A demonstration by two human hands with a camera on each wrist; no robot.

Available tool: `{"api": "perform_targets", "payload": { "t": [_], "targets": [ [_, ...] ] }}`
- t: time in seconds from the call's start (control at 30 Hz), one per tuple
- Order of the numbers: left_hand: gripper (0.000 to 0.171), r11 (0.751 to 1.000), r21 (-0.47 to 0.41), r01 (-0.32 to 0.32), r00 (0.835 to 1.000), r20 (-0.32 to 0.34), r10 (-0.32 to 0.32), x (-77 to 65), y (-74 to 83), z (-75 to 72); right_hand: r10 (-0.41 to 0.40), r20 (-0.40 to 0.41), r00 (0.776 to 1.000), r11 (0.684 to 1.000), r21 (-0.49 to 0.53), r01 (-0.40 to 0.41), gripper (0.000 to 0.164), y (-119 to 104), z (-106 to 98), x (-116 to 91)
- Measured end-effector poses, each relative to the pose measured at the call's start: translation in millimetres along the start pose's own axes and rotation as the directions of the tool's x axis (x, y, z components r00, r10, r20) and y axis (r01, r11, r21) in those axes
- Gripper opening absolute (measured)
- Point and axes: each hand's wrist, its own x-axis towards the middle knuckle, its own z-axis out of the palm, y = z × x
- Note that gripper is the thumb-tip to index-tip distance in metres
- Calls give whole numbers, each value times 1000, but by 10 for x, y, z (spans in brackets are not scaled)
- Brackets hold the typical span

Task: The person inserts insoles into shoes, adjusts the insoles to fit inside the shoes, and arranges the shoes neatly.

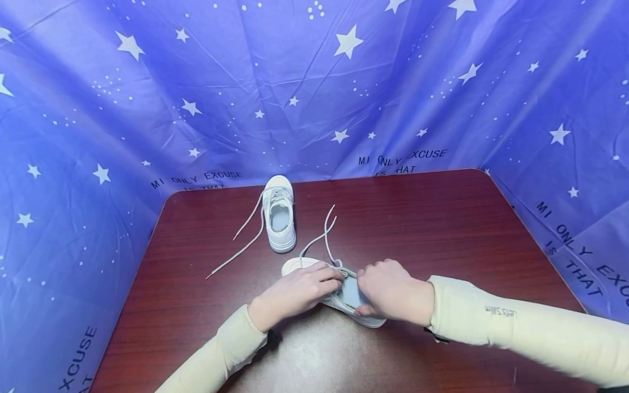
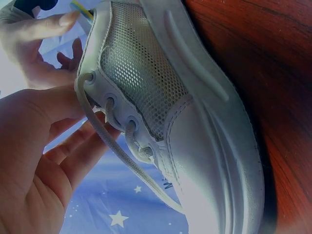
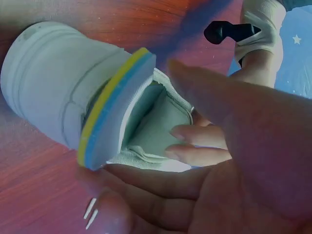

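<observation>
A white lace-up sneaker (image 1: 294,265) lies across the near middle of the table, toe to the left. My left hand (image 1: 307,286) holds it by the tongue and lace edge, thumb beside the eyelets (image 2: 111,101) and fingers reaching into the opening. At the heel, my right hand (image 1: 390,289) has thumb and fingers at opposite sides of a pale insole (image 1: 351,296). In the right wrist view the insole's yellow and blue edge (image 3: 117,109) sticks up out of the shoe. Loose laces (image 1: 314,238) trail beyond the shoe.
A second white sneaker (image 1: 282,238) stands farther back, toe toward the curtain, its untied laces (image 1: 239,252) spread left. The dark red table (image 1: 442,229) ends at a blue star-printed curtain (image 1: 304,82). Both forearms wear cream sleeves (image 1: 491,316).
</observation>
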Motion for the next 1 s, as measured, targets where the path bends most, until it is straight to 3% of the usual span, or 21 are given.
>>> {"api": "perform_targets", "payload": {
  "t": [0.3, 0.53, 0.67, 1.0],
  "targets": [
    [26, 1000, 8, 3, 1000, -5, -3, 5, -2, -9, -20, 2, 1000, 997, -68, 20, 64, 11, 27, -51],
    [24, 1000, 9, 5, 1000, -5, -5, 7, 1, -9, -36, -27, 999, 995, -91, 33, 59, 9, 54, -47],
    [24, 1000, 5, 6, 1000, -10, -6, 6, 4, -11, -58, -110, 992, 994, -94, 48, 51, 17, 74, -53],
    [25, 1000, 12, 10, 1000, -3, -10, 1, 14, -17, -108, -296, 949, 994, -64, 93, 42, 27, 186, -46]
  ]
}}
